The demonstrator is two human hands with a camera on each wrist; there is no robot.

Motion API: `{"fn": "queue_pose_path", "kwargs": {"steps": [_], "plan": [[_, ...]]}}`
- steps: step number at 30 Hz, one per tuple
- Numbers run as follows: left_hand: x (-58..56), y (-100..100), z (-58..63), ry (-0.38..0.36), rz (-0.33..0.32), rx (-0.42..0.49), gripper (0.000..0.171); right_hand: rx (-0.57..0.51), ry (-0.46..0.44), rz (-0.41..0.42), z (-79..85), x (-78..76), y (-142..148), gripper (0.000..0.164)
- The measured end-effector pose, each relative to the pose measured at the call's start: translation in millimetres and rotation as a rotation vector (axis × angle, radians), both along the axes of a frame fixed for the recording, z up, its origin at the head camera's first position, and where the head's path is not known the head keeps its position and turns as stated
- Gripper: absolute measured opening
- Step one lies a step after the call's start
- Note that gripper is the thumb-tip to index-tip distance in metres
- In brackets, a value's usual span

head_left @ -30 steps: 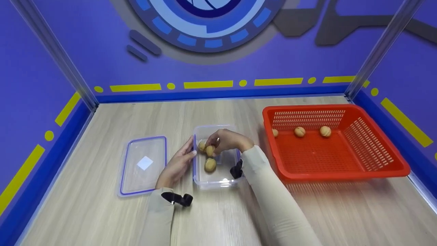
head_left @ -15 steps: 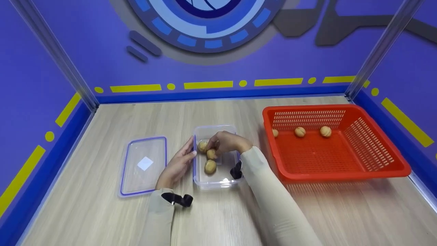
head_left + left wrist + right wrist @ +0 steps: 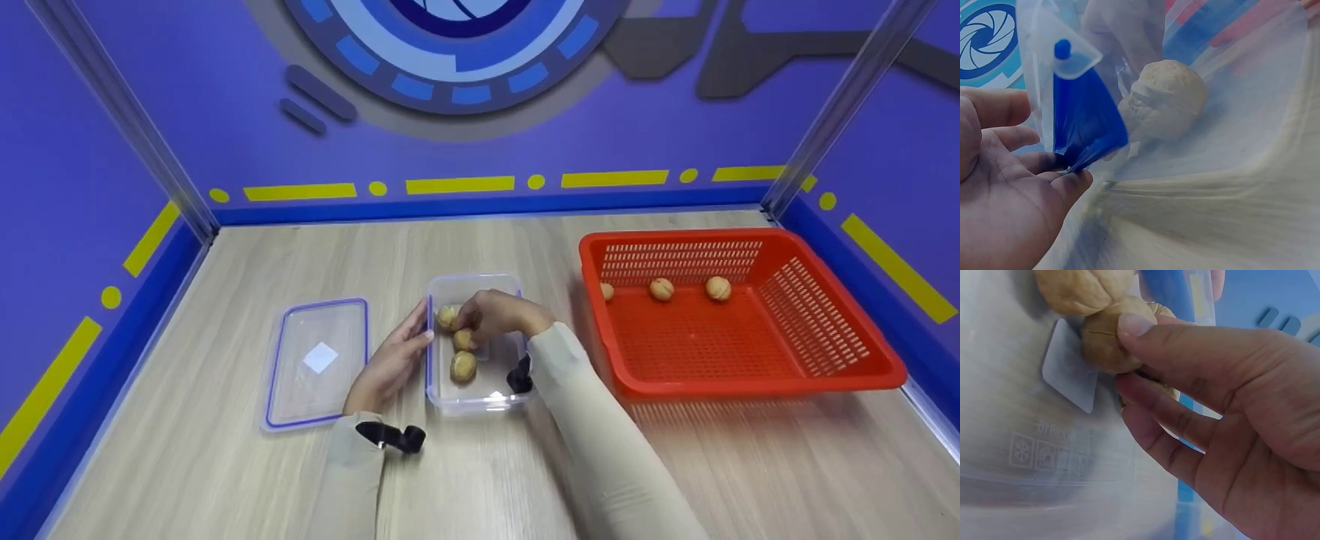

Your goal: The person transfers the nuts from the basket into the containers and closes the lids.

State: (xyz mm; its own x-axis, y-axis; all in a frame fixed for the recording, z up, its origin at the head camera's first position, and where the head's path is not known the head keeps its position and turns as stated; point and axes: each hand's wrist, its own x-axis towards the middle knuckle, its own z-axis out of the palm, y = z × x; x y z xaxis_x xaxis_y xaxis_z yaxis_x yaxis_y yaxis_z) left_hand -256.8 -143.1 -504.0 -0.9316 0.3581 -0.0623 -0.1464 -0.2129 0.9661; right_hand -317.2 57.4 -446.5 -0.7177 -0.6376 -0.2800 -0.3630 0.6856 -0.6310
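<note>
My right hand (image 3: pixel 501 311) reaches into a clear plastic food container (image 3: pixel 474 279) and pinches a walnut (image 3: pixel 1100 343) between thumb and fingers, low over the container's floor. Nearer the front, a second walnut (image 3: pixel 463 367) touches the pinched one in the right wrist view. A third walnut (image 3: pixel 446 318) lies farther back, partly covered by my fingers. My left hand (image 3: pixel 390 364) steadies the container's left side, fingers extended along the outer wall. In the left wrist view its fingertips touch the blue side flap (image 3: pixel 1086 118).
Left of the container lies its clear lid (image 3: pixel 322 394) with a blue-purple seal. At the right stands a red plastic basket (image 3: pixel 705 386), with several walnuts (image 3: pixel 718 289) along its back and left side. Blue-purple walls (image 3: pixel 465 157) enclose the table at the back and sides.
My right hand has lowered the pinched walnut slightly toward the front of the container, between the other two. The left hand stays where it was.
</note>
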Motion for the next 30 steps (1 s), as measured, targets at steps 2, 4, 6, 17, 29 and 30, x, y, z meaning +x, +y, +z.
{"fn": "queue_pose_path", "kwargs": {"steps": [2, 4, 6, 17, 29, 30], "plan": [[0.3, 0, -0.4, 0.011, -0.008, 0.003, 0.066, 0.001, 0.009, 0.009, 0.6, 0.3, 0, 0.036], [0.4, -1, -0.6, 0.018, -0.013, 0.005, 0.066, 0.000, 0.012, 0.012, 1.4, 0.6, 0, 0.035], [0.4, -1, -0.8, 0.029, -0.017, 0.006, 0.066, -0.005, 0.004, 0.009, 2.6, 0.7, -1, 0.035], [0.4, 0, -0.4, 0.023, -0.007, -0.004, 0.066, -0.034, 0.010, 0.021, 11.0, 1.0, 2, 0.032], [0.1, 0, -0.3, 0.023, -0.010, -0.011, 0.065, 0.001, 0.052, 0.007, 25.9, 2.8, 6, 0.034], [0.2, 0, -0.1, 0.021, -0.012, -0.013, 0.065, 0.004, 0.057, 0.008, 27.1, 2.8, 7, 0.034]]}}
